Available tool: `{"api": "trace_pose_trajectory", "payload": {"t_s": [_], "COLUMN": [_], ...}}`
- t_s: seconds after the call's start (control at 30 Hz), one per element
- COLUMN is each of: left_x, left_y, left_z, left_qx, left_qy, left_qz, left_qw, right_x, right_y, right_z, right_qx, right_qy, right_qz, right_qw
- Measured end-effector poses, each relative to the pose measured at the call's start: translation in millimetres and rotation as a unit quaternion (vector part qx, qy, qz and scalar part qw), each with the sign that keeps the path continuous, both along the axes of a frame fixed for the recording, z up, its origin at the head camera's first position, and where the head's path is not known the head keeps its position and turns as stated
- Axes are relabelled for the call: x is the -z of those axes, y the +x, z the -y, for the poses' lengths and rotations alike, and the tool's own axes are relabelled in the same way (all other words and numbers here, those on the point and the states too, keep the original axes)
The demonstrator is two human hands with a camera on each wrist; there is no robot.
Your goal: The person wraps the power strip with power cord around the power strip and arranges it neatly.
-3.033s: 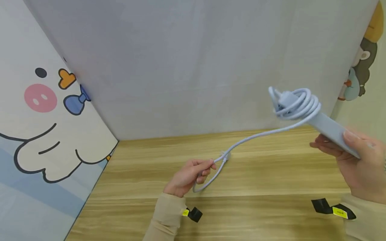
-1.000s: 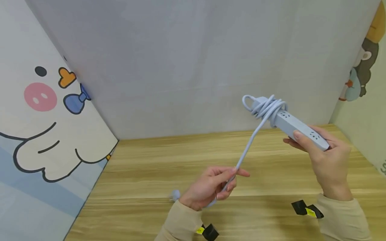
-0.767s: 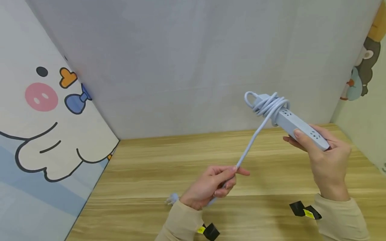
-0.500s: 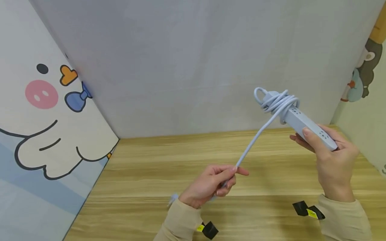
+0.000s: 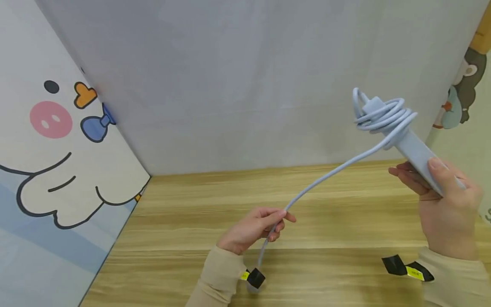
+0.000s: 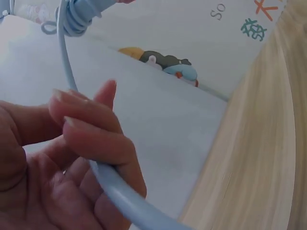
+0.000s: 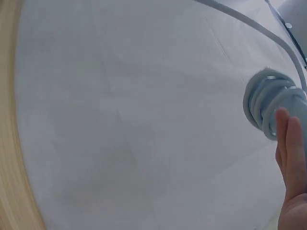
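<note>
My right hand [image 5: 449, 209] holds a pale blue-white power strip [image 5: 416, 151] by its lower end, raised at the right with its far end tilted up and left. Several turns of its cord [image 5: 387, 117] wrap the far end, where a small loop sticks out. From there the cord bows down to my left hand [image 5: 251, 226], which pinches it between thumb and fingers above the table. In the left wrist view the cord [image 6: 122, 191] runs through the curled fingers [image 6: 100, 143]. Below that hand the cord hangs to a pale end, mostly hidden behind a black tag.
A wood-grain table [image 5: 184, 196] lies beneath both hands. A grey-white wall sheet [image 5: 245, 94] rises behind it, and a cartoon-printed panel [image 5: 50, 162] stands at the left. Black tags with yellow labels hang at both sleeves [image 5: 454, 277].
The right hand has moved right with the power strip, turning its socket face from view, and the wrapped end has risen. The left hand has shifted left; the cord's free end now hangs below it.
</note>
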State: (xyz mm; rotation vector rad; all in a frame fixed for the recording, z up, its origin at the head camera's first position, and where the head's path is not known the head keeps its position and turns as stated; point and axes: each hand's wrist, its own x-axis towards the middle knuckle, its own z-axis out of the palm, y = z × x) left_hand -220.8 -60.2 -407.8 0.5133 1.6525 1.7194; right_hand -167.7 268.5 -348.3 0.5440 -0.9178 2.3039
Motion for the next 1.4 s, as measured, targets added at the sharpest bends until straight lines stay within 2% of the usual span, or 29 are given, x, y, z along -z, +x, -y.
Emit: {"api": "trace_pose_trajectory", "payload": {"t_s": [0.1,0.17,0.23,0.33,0.43,0.6,0.7,0.77,0.83,0.9,1.0,1.07,1.23,1.3,1.4], "left_x": [4.2,6.2,7.5,8.5,5.9,-5.7,-15.0,-20.3,-24.8,-28.1,-32.8,-35.4,-40.2,-41.0,-40.5], "left_y": [-3.1,-3.4,-4.2,-6.6,-8.3,-5.1,-0.3,3.0,6.7,10.2,15.5,19.2,30.5,34.7,39.6], "left_z": [0.2,-1.2,-2.5,-2.5,-0.7,3.0,4.8,5.7,6.8,7.6,6.8,5.4,-2.6,-7.6,-15.6], "left_qx": [-0.037,-0.061,-0.082,-0.12,-0.162,-0.213,-0.226,-0.228,-0.225,-0.218,-0.202,-0.192,-0.157,-0.137,-0.113], "left_qy": [0.001,0.001,0.004,0.011,0.024,0.062,0.095,0.116,0.131,0.14,0.134,0.127,0.096,0.083,0.071], "left_qz": [0.014,0.021,0.022,0.025,0.03,0.049,0.057,0.06,0.061,0.061,0.05,0.034,-0.041,-0.074,-0.113], "left_qw": [0.9992,0.9979,0.9964,0.9924,0.986,0.9738,0.9678,0.9649,0.9636,0.9638,0.9688,0.9725,0.982,0.9843,0.9846], "right_x": [0.6,2.6,6.2,12.6,19.3,25.2,24.9,23.4,21.2,18.3,14.1,11.5,7.2,6.1,5.0], "right_y": [4.1,5.7,5.9,5.6,3.9,-0.8,-1.6,-0.7,1.0,3.6,7.7,10.1,12.7,13.3,12.9], "right_z": [-8,-10,-12,-14,-13,-10,-9,-10,-12,-13,-13,-11,-2,1,4], "right_qx": [-0.072,-0.131,-0.193,-0.242,-0.26,-0.306,-0.316,-0.323,-0.339,-0.349,-0.341,-0.301,-0.179,-0.149,-0.11], "right_qy": [0.024,0.072,0.124,0.222,0.305,0.387,0.419,0.438,0.452,0.474,0.522,0.572,0.677,0.699,0.721], "right_qz": [-0.021,-0.039,-0.054,-0.05,-0.041,-0.075,-0.091,-0.088,-0.074,-0.038,0.027,0.068,0.109,0.114,0.116], "right_qw": [0.9969,0.988,0.9719,0.9432,0.915,0.8668,0.8463,0.8344,0.8217,0.8073,0.781,0.7599,0.7053,0.6896,0.6746]}}
